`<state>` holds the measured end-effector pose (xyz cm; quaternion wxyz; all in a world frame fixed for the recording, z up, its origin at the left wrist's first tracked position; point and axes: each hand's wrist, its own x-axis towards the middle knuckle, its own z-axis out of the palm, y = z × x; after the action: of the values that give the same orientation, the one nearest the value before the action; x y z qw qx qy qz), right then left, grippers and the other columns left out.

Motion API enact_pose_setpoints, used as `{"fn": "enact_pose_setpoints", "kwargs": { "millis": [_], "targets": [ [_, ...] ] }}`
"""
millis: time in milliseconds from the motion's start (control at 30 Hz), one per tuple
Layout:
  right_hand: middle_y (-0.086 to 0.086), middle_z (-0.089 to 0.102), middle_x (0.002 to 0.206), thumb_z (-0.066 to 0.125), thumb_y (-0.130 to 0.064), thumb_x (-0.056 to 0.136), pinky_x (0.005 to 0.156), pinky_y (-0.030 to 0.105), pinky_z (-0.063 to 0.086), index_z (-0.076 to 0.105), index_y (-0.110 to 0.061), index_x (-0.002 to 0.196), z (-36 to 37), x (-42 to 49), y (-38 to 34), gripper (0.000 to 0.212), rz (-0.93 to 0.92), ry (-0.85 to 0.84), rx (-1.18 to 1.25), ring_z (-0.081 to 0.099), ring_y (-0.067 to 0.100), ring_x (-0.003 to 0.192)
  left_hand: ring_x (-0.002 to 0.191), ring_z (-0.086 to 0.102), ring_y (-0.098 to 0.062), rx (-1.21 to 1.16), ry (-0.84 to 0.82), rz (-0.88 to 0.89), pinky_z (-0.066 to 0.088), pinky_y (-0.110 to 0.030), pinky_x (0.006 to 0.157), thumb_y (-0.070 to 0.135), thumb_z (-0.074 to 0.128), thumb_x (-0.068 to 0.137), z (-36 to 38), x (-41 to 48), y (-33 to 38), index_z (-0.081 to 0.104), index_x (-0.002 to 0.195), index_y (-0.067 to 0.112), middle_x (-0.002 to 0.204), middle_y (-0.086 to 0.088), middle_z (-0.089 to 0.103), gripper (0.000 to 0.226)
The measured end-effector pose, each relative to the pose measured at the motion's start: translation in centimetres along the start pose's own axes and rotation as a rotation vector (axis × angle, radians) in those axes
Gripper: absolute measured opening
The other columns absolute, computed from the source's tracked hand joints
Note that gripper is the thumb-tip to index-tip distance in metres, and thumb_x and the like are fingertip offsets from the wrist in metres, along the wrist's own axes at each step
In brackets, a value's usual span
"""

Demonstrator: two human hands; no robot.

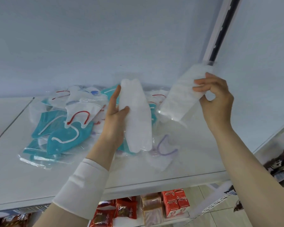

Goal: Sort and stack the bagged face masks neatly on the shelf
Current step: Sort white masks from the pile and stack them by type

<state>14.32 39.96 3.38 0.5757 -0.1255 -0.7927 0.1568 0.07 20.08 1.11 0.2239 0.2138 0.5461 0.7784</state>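
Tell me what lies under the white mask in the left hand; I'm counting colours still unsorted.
Teal masks peek out beside and below the white mask in the left hand, with a purple-looped mask to its right on the shelf. Whatever lies directly behind it is covered.

Plain white, my left bagged mask (134, 115) and right bagged mask (182, 95) — behind, teal masks (62, 135) looped white, a white mask (88, 108) looped red.
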Motion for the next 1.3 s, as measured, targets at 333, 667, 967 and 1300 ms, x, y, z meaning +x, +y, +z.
{"fn": "enact_pose_setpoints", "kwargs": {
  "millis": [333, 667, 967, 1300],
  "targets": [
    [0.006, 0.062, 0.113, 0.049, 0.021, 0.081, 0.105, 0.022, 0.038, 0.069, -0.002, 0.076, 5.2, -1.5, -3.3, 0.031, -0.271, -0.474, 0.260, 0.048, 0.019, 0.125, 0.089, 0.071, -0.016, -0.192, -0.145, -0.005, 0.057, -0.036, 0.080, 0.003, 0.038, 0.098, 0.8, 0.3, 0.9, 0.026, 0.143, 0.043, 0.093, 0.015, 0.073, 0.061],
    [0.010, 0.037, 0.147, 0.057, -0.023, 0.091, 0.112, 0.028, 0.017, 0.035, -0.004, 0.140, 7.1, -2.1, 3.3, 0.056, 0.615, -0.629, -0.143, 0.016, 0.026, 0.144, 0.086, 0.066, -0.011, -0.075, 0.076, -0.019, 0.057, -0.023, 0.066, 0.002, 0.046, 0.096, -2.5, 2.3, 0.2, 0.025, 0.147, 0.040, 0.102, 0.016, 0.062, 0.067],
    [0.016, 0.038, 0.140, 0.057, -0.052, 0.085, 0.103, 0.039, 0.029, 0.029, -0.014, 0.144, 9.9, -1.8, 5.6, 0.075, 0.848, -0.725, -0.588, 0.034, 0.035, 0.128, 0.102, 0.060, -0.020, -0.028, 0.116, -0.040, 0.054, -0.033, 0.077, 0.012, 0.049, 0.097, -3.3, 3.5, 0.2, 0.028, 0.143, 0.048, 0.116, 0.012, 0.054, 0.062],
    [0.016, 0.037, 0.142, 0.031, -0.068, 0.088, 0.105, 0.040, 0.027, 0.042, -0.008, 0.135, 8.9, -0.7, 6.2, 0.077, 0.955, -0.807, -0.698, 0.027, 0.037, 0.132, 0.097, 0.062, -0.017, -0.015, 0.104, -0.023, 0.055, -0.029, 0.071, 0.011, 0.048, 0.097, -2.7, 3.8, 0.3, 0.028, 0.141, 0.048, 0.115, 0.010, 0.057, 0.061]
  ]
}}
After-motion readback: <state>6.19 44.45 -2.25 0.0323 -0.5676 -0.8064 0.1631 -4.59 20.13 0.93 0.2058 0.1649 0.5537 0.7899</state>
